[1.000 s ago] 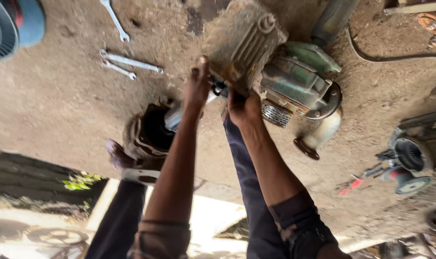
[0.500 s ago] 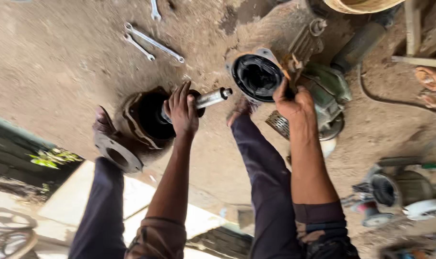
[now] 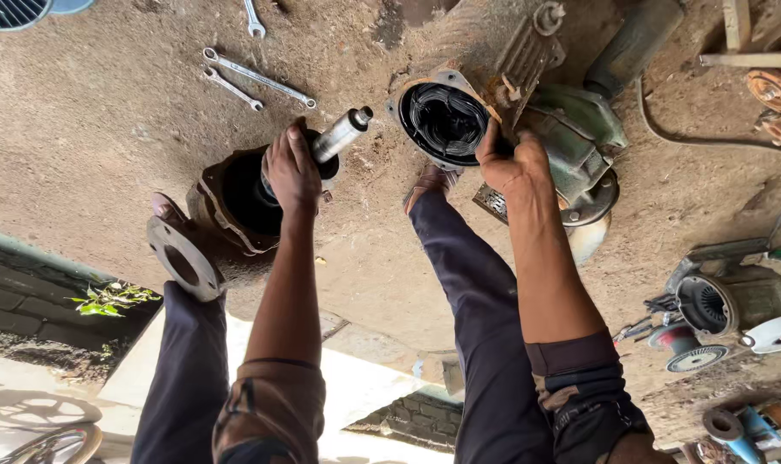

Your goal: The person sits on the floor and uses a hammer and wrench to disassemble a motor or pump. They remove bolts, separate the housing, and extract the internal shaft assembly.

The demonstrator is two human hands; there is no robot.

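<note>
My left hand [image 3: 292, 167] is wrapped around a rotor with a shiny steel shaft [image 3: 341, 134] that sticks out of a rusty pump casing [image 3: 227, 202] on the dirt floor. The casing has a round grey flange [image 3: 180, 256] at its lower left. My right hand [image 3: 509, 161] grips the rim of a finned motor housing [image 3: 446, 120]. Its open end shows dark windings inside. The housing is tilted and stands apart from the casing, to the right of the shaft. Both my legs, in dark trousers, lie under my arms.
Two spanners [image 3: 255, 79] lie on the dirt behind the casing, and a third [image 3: 253, 17] farther back. A green pump body [image 3: 579, 142] sits behind the housing. Motor parts [image 3: 726, 301] and a hose [image 3: 665, 129] lie at the right, and a fan guard [image 3: 12, 10] at top left.
Both hands were together on the housing over the casing. The housing has come off and moved right in my right hand, and my left hand now holds the exposed rotor shaft.
</note>
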